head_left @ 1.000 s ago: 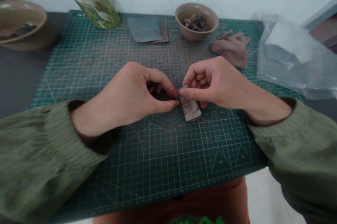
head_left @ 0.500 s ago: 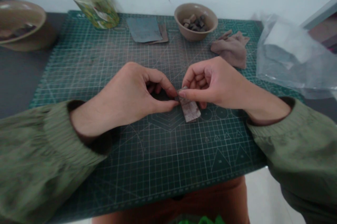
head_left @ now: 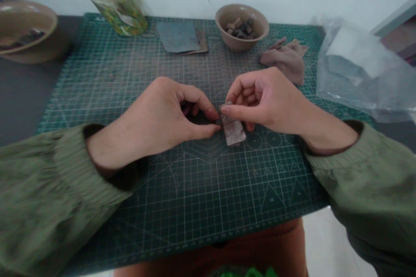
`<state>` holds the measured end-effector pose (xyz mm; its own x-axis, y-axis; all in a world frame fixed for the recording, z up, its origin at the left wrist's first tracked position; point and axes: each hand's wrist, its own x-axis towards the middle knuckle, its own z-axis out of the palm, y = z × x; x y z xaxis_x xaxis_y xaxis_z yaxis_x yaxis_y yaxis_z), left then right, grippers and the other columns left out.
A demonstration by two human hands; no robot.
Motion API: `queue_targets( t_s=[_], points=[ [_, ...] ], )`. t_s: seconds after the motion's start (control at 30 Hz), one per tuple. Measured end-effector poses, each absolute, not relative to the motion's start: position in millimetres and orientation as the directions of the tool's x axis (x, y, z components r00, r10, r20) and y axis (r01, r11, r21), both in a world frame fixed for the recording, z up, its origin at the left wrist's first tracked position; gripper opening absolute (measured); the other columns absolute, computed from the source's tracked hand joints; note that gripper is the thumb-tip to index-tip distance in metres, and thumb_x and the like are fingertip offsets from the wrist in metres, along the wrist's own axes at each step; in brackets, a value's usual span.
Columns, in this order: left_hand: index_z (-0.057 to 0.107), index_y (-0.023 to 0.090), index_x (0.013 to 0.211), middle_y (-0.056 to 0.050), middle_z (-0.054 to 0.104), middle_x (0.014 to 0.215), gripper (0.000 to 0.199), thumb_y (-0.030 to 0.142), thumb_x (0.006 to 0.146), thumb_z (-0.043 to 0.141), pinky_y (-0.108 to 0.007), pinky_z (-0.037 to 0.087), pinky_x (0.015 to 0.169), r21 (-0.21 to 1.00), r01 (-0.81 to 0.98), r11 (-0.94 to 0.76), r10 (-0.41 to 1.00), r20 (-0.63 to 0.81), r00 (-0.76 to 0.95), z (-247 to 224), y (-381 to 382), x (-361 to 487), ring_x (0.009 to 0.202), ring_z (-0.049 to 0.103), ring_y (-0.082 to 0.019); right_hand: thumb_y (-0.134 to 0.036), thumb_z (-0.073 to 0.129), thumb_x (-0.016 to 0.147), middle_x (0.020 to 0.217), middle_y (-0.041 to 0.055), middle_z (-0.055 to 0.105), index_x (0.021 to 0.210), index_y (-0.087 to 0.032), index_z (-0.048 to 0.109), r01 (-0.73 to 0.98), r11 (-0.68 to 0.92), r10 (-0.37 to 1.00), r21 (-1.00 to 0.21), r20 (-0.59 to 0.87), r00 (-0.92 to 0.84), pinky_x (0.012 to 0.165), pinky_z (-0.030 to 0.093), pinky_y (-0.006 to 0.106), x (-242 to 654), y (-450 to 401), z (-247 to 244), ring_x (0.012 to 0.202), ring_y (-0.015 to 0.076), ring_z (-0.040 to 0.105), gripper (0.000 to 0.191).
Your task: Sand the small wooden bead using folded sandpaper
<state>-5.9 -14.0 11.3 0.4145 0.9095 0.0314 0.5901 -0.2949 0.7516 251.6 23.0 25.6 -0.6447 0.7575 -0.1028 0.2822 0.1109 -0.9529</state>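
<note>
My right hand [head_left: 260, 99] pinches a worn, grey-brown folded piece of sandpaper [head_left: 234, 133] between thumb and fingers. Its lower end hangs free over the green cutting mat [head_left: 201, 190]. My left hand [head_left: 172, 112] is closed in a pinch, thumb and index fingertips meeting at the sandpaper's left edge. Between those fingertips is something small and dark, mostly hidden, and I cannot make out what it is. Both hands are held over the middle of the mat.
Behind the hands stand a pump bottle [head_left: 121, 12], grey sandpaper sheets [head_left: 178, 36] and a bowl [head_left: 242, 43] with several small blocks. A crumpled brown cloth [head_left: 287, 62] and a clear plastic bag [head_left: 364, 64] lie to the right. A larger bowl [head_left: 29, 53] is at far left.
My right hand has shifted the sandpaper slightly up and away from me along the left fingertips. The left hand has stayed in place.
</note>
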Motion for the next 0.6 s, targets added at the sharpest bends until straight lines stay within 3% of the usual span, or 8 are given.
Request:
queue_targets(
  t_s=[0.13,0.6],
  points=[
    [0.089,0.027,0.088,0.005,0.075,0.068,0.017,0.042,0.083,0.094,-0.028,0.038,0.053,0.771,0.561,-0.302,0.914,0.066,0.401,9.5,-13.2,-5.6,0.060,0.062,-0.013,-0.030,0.100,0.092,0.067,-0.0005,0.080,0.090,-0.018,0.076,0.265,0.109,0.703,-0.958,-0.115,-0.702,0.048,0.054,0.020,251.9,23.2,24.5,0.053,0.0123,0.072,0.026],
    [0.090,0.026,0.088,0.004,0.072,0.065,0.014,0.038,0.083,0.097,-0.030,0.036,0.051,0.788,0.525,-0.322,0.905,0.094,0.414,7.8,-11.9,-6.4,0.057,0.058,-0.013,-0.028,0.100,0.090,0.068,-0.0011,0.080,0.090,-0.018,0.076,0.257,0.113,0.714,-0.960,-0.101,-0.693,0.047,0.053,0.019,252.3,23.2,23.4,0.052,0.0118,0.072,0.026]
  ],
)
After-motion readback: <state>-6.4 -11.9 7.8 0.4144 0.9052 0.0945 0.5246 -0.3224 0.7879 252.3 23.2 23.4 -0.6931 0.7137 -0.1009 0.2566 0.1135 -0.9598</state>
